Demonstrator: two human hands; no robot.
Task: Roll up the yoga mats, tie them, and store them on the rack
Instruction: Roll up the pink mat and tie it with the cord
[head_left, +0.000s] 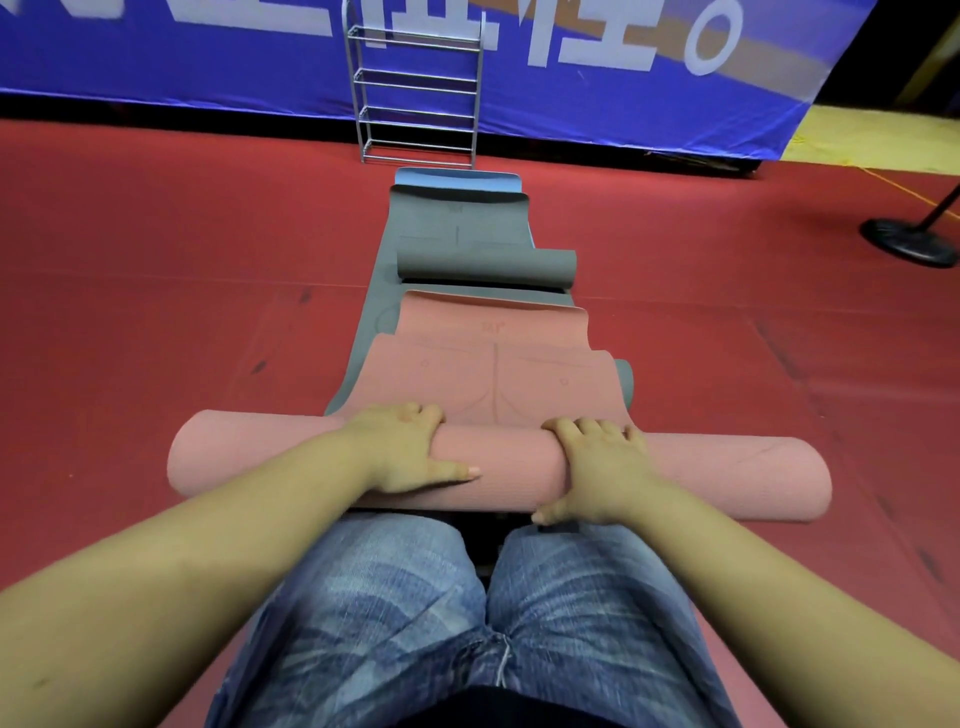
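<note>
Both hands press down on a rolled pink yoga mat (498, 462) lying crosswise on the red floor (156, 291), just in front of the person's knees in blue jeans (374, 613). Fingertips of each hand curl over the far side of the roll and are partly hidden behind it, so how firmly they grip is hard to tell. Left hand (400, 449) lies on the roll left of its middle, fingers bent over the top and thumb stretched flat along the near side. Right hand (597, 470) lies right of the middle, fingers wrapped over the top, thumb tucked down at the near lower edge.

Beyond the hands, the unrolled part of the pink mat runs away from the person, lying in waves on top of a grey mat (467, 228). The grey mat has a loose curl across its width farther on, and a blue mat edge (457, 177) peeks out at its far end. A metal rack (418, 93) stands upright just past the mats, against a blue banner (156, 57) whose white lettering is cut off at the top and blurred. A black stand base (906, 241) sits at the right edge, partly cropped.
</note>
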